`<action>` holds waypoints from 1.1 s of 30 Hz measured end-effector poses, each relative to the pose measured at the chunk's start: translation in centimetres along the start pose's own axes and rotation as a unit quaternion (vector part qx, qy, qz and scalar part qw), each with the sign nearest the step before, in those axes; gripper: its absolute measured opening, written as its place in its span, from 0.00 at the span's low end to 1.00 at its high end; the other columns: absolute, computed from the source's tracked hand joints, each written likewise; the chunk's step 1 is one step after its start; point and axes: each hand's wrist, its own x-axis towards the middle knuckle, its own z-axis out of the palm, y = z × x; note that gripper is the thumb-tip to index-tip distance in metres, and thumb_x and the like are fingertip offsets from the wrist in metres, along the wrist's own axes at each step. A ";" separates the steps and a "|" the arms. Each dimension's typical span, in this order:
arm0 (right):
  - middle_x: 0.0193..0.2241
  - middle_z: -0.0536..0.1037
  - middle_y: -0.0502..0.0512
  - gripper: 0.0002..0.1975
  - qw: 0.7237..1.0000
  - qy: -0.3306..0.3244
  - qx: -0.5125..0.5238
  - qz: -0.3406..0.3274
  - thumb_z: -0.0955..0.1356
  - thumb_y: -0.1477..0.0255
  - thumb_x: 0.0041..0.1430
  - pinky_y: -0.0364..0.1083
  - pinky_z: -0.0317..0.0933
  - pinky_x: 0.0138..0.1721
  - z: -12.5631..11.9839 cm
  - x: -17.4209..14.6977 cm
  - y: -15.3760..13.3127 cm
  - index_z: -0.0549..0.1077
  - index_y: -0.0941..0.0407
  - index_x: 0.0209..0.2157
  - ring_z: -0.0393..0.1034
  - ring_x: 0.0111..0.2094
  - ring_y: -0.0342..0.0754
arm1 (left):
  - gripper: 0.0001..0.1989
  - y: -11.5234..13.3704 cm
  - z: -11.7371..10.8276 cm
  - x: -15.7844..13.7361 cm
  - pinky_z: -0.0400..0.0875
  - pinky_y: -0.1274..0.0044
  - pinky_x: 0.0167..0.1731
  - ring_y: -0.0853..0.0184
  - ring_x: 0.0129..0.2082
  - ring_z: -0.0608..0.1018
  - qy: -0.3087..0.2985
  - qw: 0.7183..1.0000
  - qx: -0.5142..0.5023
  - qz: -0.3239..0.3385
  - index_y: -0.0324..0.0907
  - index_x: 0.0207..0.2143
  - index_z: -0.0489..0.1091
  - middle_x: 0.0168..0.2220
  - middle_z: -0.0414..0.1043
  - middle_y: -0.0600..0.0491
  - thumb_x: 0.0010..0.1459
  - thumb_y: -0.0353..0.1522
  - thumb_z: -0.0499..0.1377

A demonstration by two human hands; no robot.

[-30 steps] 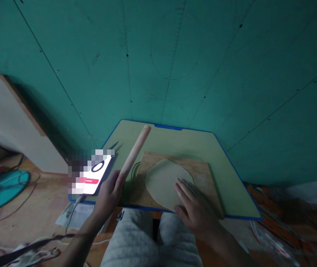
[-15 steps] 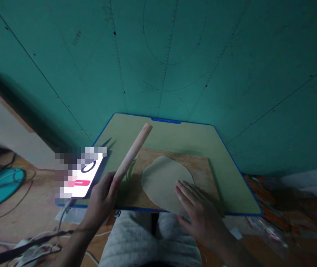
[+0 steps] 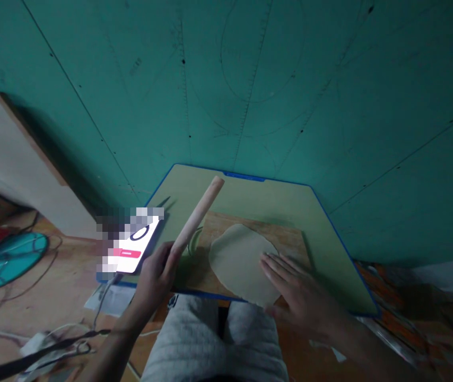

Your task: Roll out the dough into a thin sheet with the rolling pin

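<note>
- Dough, pale and rolled into a thin, roughly round sheet, lies on a wooden board, its near end reaching the board's near edge.
- Right hand lies palm down with its fingers stretched out close together, the fingertips resting on the right part of the sheet; whether the thumb pinches the near edge cannot be told.
- Left hand is closed around the lower end of a rolling pin, which slants up and away to the right, left of the dough and apart from it.
- The board sits on a pale green tabletop with a blue rim, in front of a green wall.
- A lit phone, partly pixelated, is at the table's left side, near the left hand.
- Below the near edge show two legs in grey trousers.
</note>
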 end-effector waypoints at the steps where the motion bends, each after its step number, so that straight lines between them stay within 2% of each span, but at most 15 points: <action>1: 0.66 0.60 0.68 0.42 1.000 -0.013 0.008 0.002 0.62 0.47 0.64 0.62 0.52 0.66 -0.1 1.1 -0.3 0.57 0.63 0.67 0.54 0.67 0.61 | 0.20 -0.1 0.0 0.0 0.61 0.78 0.20 0.67 0.20 0.67 0.001 1.000 -0.001 0.003 0.42 0.31 0.69 0.21 0.66 0.56 0.61 0.47 0.49; 5: 0.68 0.54 0.72 0.39 0.996 -0.077 0.036 0.017 0.61 0.54 0.67 0.60 0.50 0.67 -0.2 6.3 -1.6 0.55 0.69 0.67 0.47 0.69 0.61 | 0.20 0.1 0.1 0.0 0.62 0.77 0.21 0.66 0.20 0.68 0.000 1.000 -0.006 0.004 0.42 0.32 0.69 0.20 0.66 0.56 0.61 0.48 0.49; 7: 0.68 0.52 0.72 0.38 0.995 -0.088 0.046 0.024 0.61 0.57 0.68 0.59 0.48 0.68 0.0 8.6 -2.0 0.54 0.70 0.67 0.46 0.70 0.61 | 0.21 0.4 0.1 0.0 0.62 0.77 0.21 0.66 0.20 0.68 0.002 1.000 -0.010 0.002 0.42 0.31 0.69 0.20 0.66 0.56 0.60 0.48 0.49; 10: 0.69 0.52 0.71 0.36 0.996 -0.069 0.050 0.019 0.61 0.58 0.68 0.58 0.46 0.69 0.4 10.8 -2.2 0.54 0.70 0.67 0.45 0.70 0.59 | 0.21 0.6 0.1 0.0 0.63 0.77 0.21 0.66 0.20 0.69 0.001 1.000 -0.014 -0.004 0.42 0.31 0.69 0.20 0.66 0.56 0.60 0.49 0.49; 13: 0.69 0.52 0.69 0.35 0.998 -0.047 0.046 0.008 0.61 0.59 0.68 0.59 0.46 0.69 0.9 11.2 -2.1 0.54 0.67 0.68 0.45 0.70 0.58 | 0.22 0.6 0.0 -0.1 0.63 0.77 0.21 0.65 0.21 0.70 -0.001 1.000 -0.012 -0.008 0.42 0.32 0.70 0.21 0.67 0.55 0.60 0.50 0.49; 22: 0.69 0.51 0.69 0.36 0.998 -0.053 0.038 0.003 0.62 0.63 0.66 0.59 0.44 0.69 1.0 7.5 -2.3 0.52 0.68 0.68 0.42 0.71 0.57 | 0.22 0.6 -0.2 0.0 0.63 0.77 0.21 0.66 0.21 0.70 -0.010 1.000 0.007 0.002 0.42 0.32 0.70 0.21 0.68 0.55 0.60 0.49 0.48; 27: 0.69 0.52 0.70 0.37 0.997 -0.067 0.036 0.013 0.64 0.61 0.65 0.60 0.46 0.69 0.8 5.0 -1.9 0.54 0.68 0.68 0.44 0.70 0.59 | 0.21 0.3 -0.2 0.0 0.62 0.78 0.20 0.65 0.21 0.70 -0.004 1.000 0.004 0.008 0.42 0.32 0.70 0.21 0.68 0.55 0.60 0.48 0.49; 33: 0.68 0.55 0.68 0.39 1.000 -0.005 0.012 0.021 0.65 0.57 0.65 0.61 0.52 0.66 1.6 -0.8 -1.1 0.52 0.63 0.69 0.47 0.69 0.59 | 0.20 0.3 -0.2 0.1 0.63 0.78 0.20 0.65 0.21 0.71 -0.001 1.000 0.005 0.007 0.42 0.32 0.70 0.21 0.69 0.54 0.59 0.48 0.50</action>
